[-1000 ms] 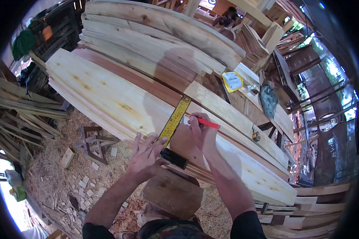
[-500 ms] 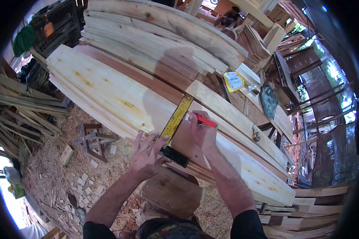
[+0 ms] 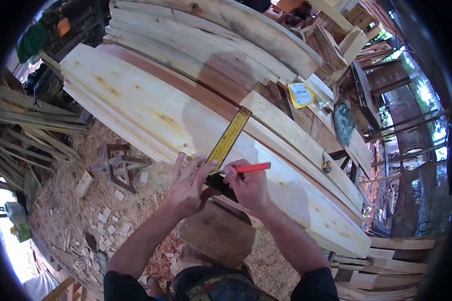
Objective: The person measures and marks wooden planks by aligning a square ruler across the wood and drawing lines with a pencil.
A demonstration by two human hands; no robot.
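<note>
A yellow-bladed try square (image 3: 231, 133) with a black stock lies across a pale, knotty board (image 3: 155, 118). My left hand (image 3: 186, 189) grips it near the stock, fingertips on the blade and board. In my right hand (image 3: 251, 190) is a red pencil (image 3: 255, 167), pinched and pointing left toward the lower end of the blade. Its tip is hidden by my fingers. The right hand covers part of the black stock at the board's near edge.
Behind lie more stacked boards (image 3: 186, 45). A tape measure (image 3: 326, 165), a yellow-edged packet (image 3: 301, 95) and a plastic bag (image 3: 344, 124) rest at the right. Below left, a small wooden trestle (image 3: 120, 163) stands among shavings and offcuts. Another person (image 3: 297, 15) is far back.
My right hand has moved down along the blade with the pencil, from its upper part to near the stock. My left hand stays on the try square. The view has shifted slightly.
</note>
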